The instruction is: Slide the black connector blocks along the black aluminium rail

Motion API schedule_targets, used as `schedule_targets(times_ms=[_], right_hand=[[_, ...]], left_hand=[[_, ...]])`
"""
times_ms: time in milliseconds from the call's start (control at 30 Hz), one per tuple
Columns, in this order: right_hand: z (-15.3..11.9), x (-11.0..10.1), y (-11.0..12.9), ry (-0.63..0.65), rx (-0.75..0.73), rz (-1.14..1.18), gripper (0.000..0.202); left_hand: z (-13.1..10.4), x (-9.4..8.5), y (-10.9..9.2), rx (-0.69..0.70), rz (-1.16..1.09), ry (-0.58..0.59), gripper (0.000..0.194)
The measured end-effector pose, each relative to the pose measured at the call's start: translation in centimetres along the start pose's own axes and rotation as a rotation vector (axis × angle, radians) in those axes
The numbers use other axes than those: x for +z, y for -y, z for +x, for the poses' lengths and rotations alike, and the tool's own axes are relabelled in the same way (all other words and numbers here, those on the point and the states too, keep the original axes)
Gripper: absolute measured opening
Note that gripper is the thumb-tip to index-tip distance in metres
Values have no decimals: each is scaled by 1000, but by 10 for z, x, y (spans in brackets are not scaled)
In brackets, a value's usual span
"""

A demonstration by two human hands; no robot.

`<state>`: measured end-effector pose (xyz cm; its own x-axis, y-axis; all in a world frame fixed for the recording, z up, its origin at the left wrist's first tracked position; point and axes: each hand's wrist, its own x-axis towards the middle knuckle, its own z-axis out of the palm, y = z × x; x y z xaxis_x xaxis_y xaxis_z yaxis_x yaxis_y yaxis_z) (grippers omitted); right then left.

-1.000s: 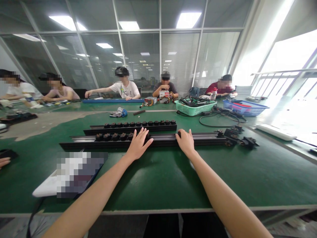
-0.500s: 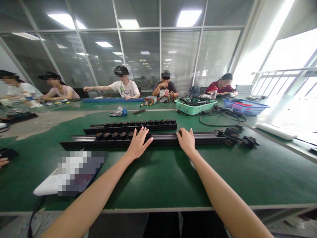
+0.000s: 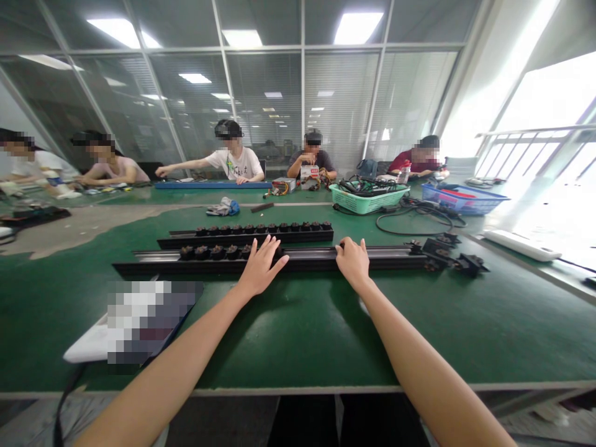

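A long black rail (image 3: 307,262) with a silvery channel lies across the table in front of me. Several round black socket modules (image 3: 217,252) sit in its left half. My left hand (image 3: 261,266) rests over the row's right end with fingers spread, hiding what lies beneath. Farther right, my right hand (image 3: 352,263) is at the channel with its fingers curled in. Something dark shows by its fingertips, too hidden to name. Loose black modules (image 3: 471,263) lie by the rail's right end. Behind stands a second black rail (image 3: 298,236) with a full row of similar modules.
A blurred-out white and dark object (image 3: 93,341) lies at front left. Beyond the rails are a grey-blue cloth (image 3: 224,207), a green basket (image 3: 367,200) of cables, a blue basket (image 3: 465,197) and a black cable (image 3: 410,231). Several people sit along the far side.
My right hand has shifted very slightly to the right along the rail. My left hand stays at the same place, and the view has tilted a little.
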<state>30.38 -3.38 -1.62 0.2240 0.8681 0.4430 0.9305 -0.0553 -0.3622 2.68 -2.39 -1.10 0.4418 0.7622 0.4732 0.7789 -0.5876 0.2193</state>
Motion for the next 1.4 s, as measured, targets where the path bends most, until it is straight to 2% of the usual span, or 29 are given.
schedule_targets(times_ms=[567,1167,1400], right_hand=[[-1,4,-2,-43,-21,-15,22],[-1,-1,-2,-17,7,-39,24],[-2,-3,-1,-12,25,-40,24]], left_hand=[[0,1,3,10,11,-4,72],[0,-3,4,14,4,-6,68],[-1,-2,5,19,12,-8,72]])
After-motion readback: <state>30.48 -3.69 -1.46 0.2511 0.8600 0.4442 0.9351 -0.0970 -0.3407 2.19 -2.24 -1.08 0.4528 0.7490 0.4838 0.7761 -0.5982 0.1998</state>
